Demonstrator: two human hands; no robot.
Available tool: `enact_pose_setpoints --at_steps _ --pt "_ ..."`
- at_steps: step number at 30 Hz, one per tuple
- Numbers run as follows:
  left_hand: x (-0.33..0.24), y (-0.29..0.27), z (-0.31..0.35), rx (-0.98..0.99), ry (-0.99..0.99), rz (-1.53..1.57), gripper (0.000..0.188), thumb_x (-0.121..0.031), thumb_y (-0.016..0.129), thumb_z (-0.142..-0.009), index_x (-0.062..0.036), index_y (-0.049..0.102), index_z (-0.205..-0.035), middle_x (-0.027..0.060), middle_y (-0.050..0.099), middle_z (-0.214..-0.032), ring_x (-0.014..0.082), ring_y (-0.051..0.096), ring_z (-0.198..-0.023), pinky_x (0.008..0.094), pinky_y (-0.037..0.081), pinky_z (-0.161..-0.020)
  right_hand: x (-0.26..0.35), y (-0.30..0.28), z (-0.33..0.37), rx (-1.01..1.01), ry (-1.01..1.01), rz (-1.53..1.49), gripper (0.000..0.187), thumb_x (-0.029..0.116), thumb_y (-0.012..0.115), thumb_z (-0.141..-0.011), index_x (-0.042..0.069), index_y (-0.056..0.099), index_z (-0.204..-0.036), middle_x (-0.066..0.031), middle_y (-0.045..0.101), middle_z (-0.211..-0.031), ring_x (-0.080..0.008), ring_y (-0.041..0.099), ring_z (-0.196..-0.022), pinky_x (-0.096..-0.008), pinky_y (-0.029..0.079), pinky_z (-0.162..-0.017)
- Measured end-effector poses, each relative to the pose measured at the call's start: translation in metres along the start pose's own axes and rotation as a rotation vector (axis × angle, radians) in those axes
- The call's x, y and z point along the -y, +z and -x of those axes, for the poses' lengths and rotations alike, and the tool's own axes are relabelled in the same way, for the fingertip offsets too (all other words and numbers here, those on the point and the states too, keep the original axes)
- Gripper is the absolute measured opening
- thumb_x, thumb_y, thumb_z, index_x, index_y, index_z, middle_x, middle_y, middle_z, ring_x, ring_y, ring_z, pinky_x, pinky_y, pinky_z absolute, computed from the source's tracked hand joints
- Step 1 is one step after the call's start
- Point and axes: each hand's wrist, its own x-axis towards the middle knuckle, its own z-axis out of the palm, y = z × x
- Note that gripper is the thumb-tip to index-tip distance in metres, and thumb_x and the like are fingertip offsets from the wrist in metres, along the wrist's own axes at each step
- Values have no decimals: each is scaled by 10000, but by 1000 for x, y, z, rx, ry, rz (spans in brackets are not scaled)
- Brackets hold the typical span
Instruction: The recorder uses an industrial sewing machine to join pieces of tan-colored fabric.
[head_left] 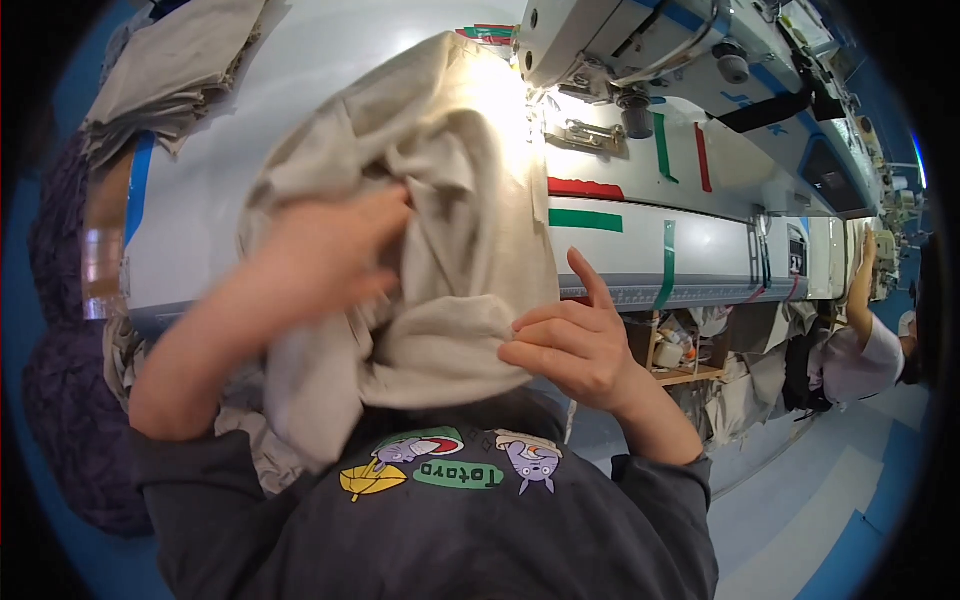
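Head view, and all eyes go to the big beige cloth (pixel 470 235), heaped in loose folds at the near edge of the white counter (pixel 210 235), right up against the wearer's dark shirt (pixel 420 540). Left hand (pixel 345 240) is a blur over the middle of it, fingers at a deep fold; whether they grip or merely touch, I cannot tell. Over on the other side, the right hand (pixel 580 350) pinches the cloth's lower right edge between thumb and fingers, index finger pointing up and away! Bright light floods the cloth's upper right corner, just beside the sewing machine (pixel 690 60). Red tape (pixel 585 188) and green tape (pixel 585 220) mark the surface to the right. Far left, a stack of beige pieces (pixel 170 75) sits well apart. And at far right, another person (pixel 860 360) has an arm raised.
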Motion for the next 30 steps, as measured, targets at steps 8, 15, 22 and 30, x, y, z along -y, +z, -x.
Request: enact_pose_setpoints --at_steps 8,15,22,30 --pt "16 3 -14 -384 -20 -282 427 -169 651 -842 -54 549 -1240 123 564 -1316 299 617 -1015 413 520 -852 -18 19 14 68 64 158 164 60 650 -736 152 673 -869 36 632 -868 -110 643 -942 -564 173 -1196" --pt "6 13 -19 -28 -162 -27 516 -225 711 -813 -105 525 -1279 47 441 -1481 297 641 -1003 395 521 -853 -14 14 -2 64 -34 220 80 61 655 -709 97 601 -756 30 574 -782 -81 629 -866 -595 170 -1192" --pt "7 13 -29 -32 -156 3 521 -257 700 -825 -90 510 -1280 85 434 -1479 278 670 -909 409 539 -791 -19 9 -6 209 -25 340 147 26 618 -682 96 492 -655 -8 414 -664 -130 571 -751 -627 158 -1184" --pt "17 14 -45 -40 -169 -1 560 -284 675 -854 -104 455 -1337 91 402 -1508 268 673 -882 406 539 -796 -36 -1 -20 250 5 369 154 35 617 -667 98 477 -665 -12 421 -691 -134 572 -797 -642 154 -1182"
